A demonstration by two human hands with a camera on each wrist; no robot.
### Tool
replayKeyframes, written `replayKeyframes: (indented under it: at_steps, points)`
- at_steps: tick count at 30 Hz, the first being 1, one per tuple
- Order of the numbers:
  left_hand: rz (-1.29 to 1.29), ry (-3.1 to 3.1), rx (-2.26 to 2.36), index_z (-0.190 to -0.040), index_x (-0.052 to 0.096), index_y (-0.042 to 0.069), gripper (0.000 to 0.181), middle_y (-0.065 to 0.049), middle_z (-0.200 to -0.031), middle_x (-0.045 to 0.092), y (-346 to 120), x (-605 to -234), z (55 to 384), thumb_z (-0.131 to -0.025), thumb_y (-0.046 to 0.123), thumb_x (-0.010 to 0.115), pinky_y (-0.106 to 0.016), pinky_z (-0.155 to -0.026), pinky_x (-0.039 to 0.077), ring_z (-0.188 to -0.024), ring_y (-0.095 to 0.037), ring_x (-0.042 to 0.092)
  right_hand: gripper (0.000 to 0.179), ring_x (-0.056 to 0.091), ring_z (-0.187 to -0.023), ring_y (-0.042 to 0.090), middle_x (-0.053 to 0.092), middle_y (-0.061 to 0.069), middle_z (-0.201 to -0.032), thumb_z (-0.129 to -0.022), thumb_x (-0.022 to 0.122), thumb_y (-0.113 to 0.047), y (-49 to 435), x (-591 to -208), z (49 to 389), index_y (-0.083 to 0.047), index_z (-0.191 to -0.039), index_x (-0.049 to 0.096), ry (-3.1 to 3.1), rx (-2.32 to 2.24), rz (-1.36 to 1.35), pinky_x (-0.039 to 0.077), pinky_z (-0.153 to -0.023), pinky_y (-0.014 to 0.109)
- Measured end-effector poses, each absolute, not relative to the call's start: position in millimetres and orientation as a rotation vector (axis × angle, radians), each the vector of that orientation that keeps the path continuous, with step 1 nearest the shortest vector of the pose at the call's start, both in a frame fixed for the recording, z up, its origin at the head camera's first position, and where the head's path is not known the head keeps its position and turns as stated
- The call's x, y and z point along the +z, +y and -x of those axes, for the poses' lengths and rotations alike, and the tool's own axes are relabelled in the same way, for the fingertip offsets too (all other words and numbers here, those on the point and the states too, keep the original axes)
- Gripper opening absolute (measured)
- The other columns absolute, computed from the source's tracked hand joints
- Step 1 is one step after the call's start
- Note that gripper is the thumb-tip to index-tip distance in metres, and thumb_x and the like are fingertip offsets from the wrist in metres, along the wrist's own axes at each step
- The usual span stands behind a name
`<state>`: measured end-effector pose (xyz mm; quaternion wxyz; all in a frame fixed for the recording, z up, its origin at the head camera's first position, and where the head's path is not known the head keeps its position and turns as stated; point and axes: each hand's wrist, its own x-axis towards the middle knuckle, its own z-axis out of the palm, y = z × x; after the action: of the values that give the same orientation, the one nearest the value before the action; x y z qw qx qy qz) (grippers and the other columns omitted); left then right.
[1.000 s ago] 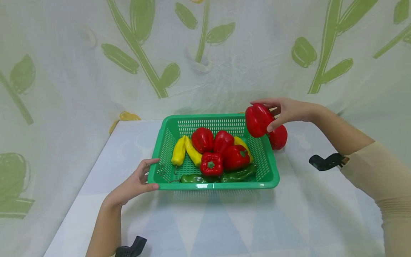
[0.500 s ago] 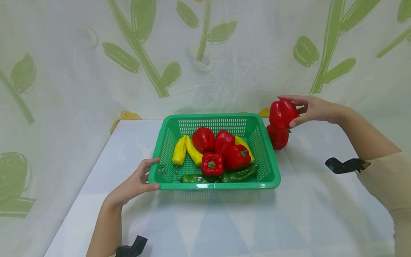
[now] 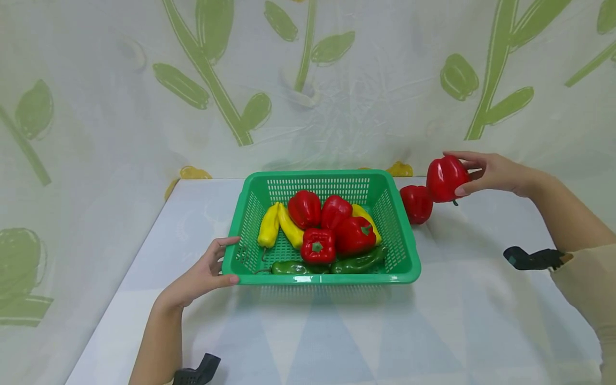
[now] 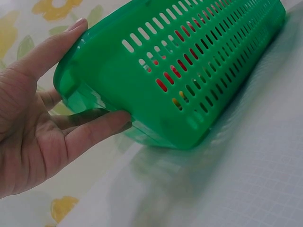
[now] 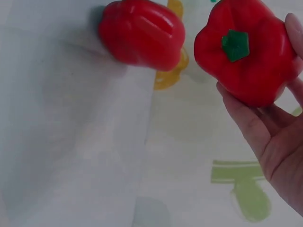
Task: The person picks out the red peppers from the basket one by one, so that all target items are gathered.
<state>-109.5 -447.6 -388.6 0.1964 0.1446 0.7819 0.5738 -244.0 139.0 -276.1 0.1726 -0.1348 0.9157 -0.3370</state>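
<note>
My right hand (image 3: 500, 172) grips a red bell pepper (image 3: 446, 179) above the table, right of the basket. Its green stem (image 5: 235, 45) faces the right wrist camera. A second red bell pepper (image 3: 416, 204) lies on the table beside the basket's right wall. My left hand (image 3: 204, 275) holds the front left corner of the green plastic basket (image 3: 361, 278), with its fingers (image 4: 102, 125) against the side wall. In the basket are several red bell peppers (image 3: 353, 235), yellow peppers (image 3: 268, 227) and long green peppers (image 3: 358, 262).
A pale tabletop (image 3: 317, 342) with faint triangles carries the basket. Behind it hangs a white sheet (image 3: 385, 91) printed with green leaves. The same sheet closes off the left side.
My right hand has carried the red bell pepper from over the basket's right rim, rightward past the second pepper, and lower at the last. The left hand and basket have stayed put.
</note>
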Motion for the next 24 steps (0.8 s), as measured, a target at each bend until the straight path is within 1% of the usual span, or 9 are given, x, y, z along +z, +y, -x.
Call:
replayKeyframes:
  at_steps: [7,12,16,24]
  points:
    - [-0.401,2.193,1.604,-0.144,0.015,0.013,0.076,-0.025,-0.146,0.015,-448,-389,109,-0.088,0.014,0.066,-0.043,-0.092,0.046,-0.128,-0.052,0.031,0.089,0.037,-0.119,0.044,0.034,0.025,-0.137,-0.074,0.078,-0.013,152,-292,242,-0.015,-0.145,0.023,2.565,-0.976,0.31,0.054,-0.074,0.046]
    - [-0.401,2.198,1.603,-0.144,0.015,0.013,0.076,-0.026,-0.146,0.015,-447,-389,109,-0.088,0.015,0.066,-0.041,-0.091,0.046,-0.128,-0.052,0.031,0.09,0.037,-0.118,0.045,0.034,0.026,-0.137,-0.076,0.077,-0.015,160,-301,241,-0.015,-0.148,0.022,2.561,-0.978,0.281,0.054,-0.074,0.046]
    - [-0.397,2.199,1.6,-0.144,0.015,0.013,0.077,-0.026,-0.145,0.016,-447,-389,110,-0.087,0.015,0.067,-0.039,-0.09,0.047,-0.127,-0.052,0.033,0.094,0.034,-0.119,0.046,0.031,0.028,-0.139,-0.078,0.076,-0.017,163,-310,240,-0.014,-0.151,0.017,2.547,-0.974,0.259,0.053,-0.076,0.048]
    - [-0.385,2.206,1.599,-0.144,0.016,0.013,0.077,-0.025,-0.144,0.017,-446,-388,109,-0.087,0.015,0.067,-0.046,-0.092,0.045,-0.126,-0.05,0.035,0.094,0.028,-0.122,0.052,0.026,0.033,-0.14,-0.081,0.073,-0.024,170,-332,242,-0.01,-0.151,0.012,2.557,-0.901,0.192,0.052,-0.079,0.051]
